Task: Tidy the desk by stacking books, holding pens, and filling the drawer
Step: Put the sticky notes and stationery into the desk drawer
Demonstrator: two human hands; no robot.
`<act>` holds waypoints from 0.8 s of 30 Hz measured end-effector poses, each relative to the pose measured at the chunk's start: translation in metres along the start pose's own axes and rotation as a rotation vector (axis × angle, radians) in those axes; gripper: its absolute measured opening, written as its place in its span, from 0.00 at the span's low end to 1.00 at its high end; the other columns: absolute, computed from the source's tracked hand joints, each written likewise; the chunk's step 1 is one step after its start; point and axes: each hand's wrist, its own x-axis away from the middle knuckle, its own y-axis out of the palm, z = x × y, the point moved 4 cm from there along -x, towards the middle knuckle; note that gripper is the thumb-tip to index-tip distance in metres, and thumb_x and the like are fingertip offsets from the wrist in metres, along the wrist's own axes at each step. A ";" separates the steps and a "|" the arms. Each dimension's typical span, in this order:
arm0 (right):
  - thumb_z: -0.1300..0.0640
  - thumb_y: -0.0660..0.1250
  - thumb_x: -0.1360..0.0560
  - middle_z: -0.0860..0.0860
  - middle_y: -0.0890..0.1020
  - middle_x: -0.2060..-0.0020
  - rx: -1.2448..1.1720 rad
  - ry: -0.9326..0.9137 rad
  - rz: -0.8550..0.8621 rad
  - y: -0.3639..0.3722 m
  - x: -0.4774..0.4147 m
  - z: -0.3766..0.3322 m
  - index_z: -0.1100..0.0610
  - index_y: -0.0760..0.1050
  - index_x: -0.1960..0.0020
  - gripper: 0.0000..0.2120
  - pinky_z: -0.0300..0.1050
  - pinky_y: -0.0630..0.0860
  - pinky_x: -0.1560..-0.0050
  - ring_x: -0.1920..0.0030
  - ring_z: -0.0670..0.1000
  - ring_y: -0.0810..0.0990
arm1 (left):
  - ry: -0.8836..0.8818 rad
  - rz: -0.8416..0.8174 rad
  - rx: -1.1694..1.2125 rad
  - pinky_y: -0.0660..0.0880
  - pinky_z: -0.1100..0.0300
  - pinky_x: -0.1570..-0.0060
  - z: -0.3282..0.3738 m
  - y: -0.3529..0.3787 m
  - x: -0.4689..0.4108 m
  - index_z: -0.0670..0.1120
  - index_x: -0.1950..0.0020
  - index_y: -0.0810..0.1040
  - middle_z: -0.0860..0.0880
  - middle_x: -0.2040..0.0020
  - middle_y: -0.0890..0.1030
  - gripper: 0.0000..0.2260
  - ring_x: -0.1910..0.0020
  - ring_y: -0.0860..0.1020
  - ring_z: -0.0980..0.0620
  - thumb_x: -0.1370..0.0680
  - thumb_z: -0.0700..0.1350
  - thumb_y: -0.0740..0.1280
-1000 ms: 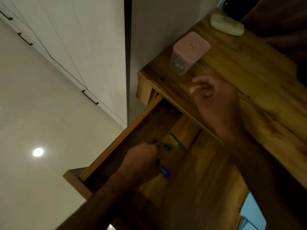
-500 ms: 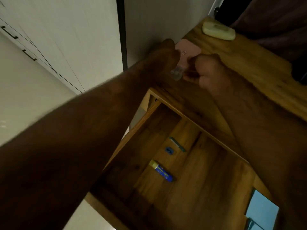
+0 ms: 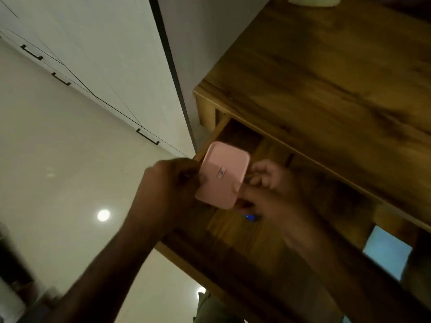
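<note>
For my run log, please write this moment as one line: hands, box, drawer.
left hand: holds box | right hand: holds box | box: in air over drawer | drawer: open

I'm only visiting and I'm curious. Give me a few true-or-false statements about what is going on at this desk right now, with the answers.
1. The left hand and the right hand both hold the pink-lidded box. True.
2. The drawer is closed. False: it stands open, below the hands.
3. The box stands on the desktop. False: it is held in the air over the open drawer.
4. A small blue item shows in the drawer, just under the right hand. True.
</note>
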 end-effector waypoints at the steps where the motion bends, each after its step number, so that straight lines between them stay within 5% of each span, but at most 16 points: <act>1: 0.62 0.74 0.27 0.50 0.84 0.52 0.017 0.036 -0.023 0.003 0.007 0.017 0.47 0.73 0.45 0.17 0.43 0.82 0.63 0.58 0.48 0.86 | -0.055 -0.045 -0.029 0.77 0.72 0.56 -0.007 0.008 0.014 0.51 0.43 0.84 0.57 0.50 0.83 0.09 0.58 0.79 0.64 0.21 0.43 0.68; 4: 0.62 0.73 0.27 0.48 0.83 0.49 0.059 0.119 -0.075 0.011 0.018 0.060 0.47 0.72 0.45 0.17 0.45 0.84 0.59 0.55 0.49 0.86 | -0.169 -0.094 -0.114 0.81 0.62 0.51 -0.026 0.033 0.038 0.50 0.43 0.84 0.53 0.48 0.85 0.10 0.54 0.83 0.57 0.21 0.41 0.68; 10: 0.62 0.73 0.28 0.47 0.80 0.48 0.107 0.179 -0.019 0.025 0.011 0.102 0.48 0.72 0.42 0.19 0.49 0.85 0.56 0.52 0.49 0.83 | -0.190 -0.086 -0.303 0.71 0.72 0.58 -0.044 0.071 0.047 0.50 0.44 0.81 0.55 0.51 0.83 0.08 0.56 0.79 0.59 0.21 0.41 0.67; 18: 0.61 0.74 0.27 0.48 0.82 0.46 0.066 0.237 0.082 0.066 -0.005 0.097 0.48 0.72 0.39 0.21 0.49 0.85 0.54 0.49 0.50 0.83 | -0.142 -0.262 -0.298 0.73 0.66 0.57 -0.059 0.045 0.015 0.47 0.42 0.78 0.50 0.47 0.83 0.08 0.60 0.75 0.56 0.20 0.46 0.66; 24: 0.61 0.66 0.20 0.59 0.82 0.49 0.004 0.319 0.253 0.082 0.011 0.090 0.58 0.73 0.36 0.13 0.54 0.83 0.50 0.52 0.60 0.84 | -0.006 -0.499 -0.304 0.74 0.61 0.41 -0.047 0.032 0.026 0.47 0.34 0.72 0.50 0.37 0.79 0.16 0.38 0.78 0.50 0.20 0.50 0.66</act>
